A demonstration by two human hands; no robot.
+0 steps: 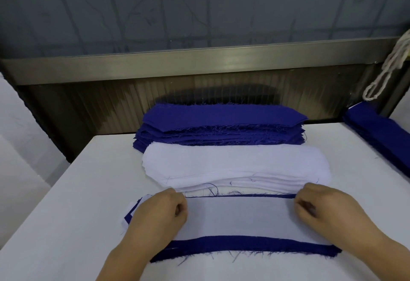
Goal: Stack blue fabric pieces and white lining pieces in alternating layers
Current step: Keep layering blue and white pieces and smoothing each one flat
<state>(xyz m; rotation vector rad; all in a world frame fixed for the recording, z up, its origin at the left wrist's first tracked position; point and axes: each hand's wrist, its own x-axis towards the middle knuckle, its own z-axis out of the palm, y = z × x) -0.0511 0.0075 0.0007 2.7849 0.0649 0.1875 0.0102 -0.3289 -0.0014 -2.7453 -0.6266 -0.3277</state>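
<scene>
White lining piece (239, 218) lay topmost on the alternating pile at the near edge of the white table (66, 225), blue fabric (244, 246) showing along its near and far edges. The left hand (159, 210) and the right hand (324, 207) each rested on an end of it, fingers curled and pinching the cloth. Behind sat the white lining stack (235, 165), then the blue stack (221, 125)

Vantage: a single head-worn wide-angle view, looking from above the near table (73, 192) edge.
Facing: forward and down, toward the far wall (199, 9).
Nearness: close over both hands; edges bend.
</scene>
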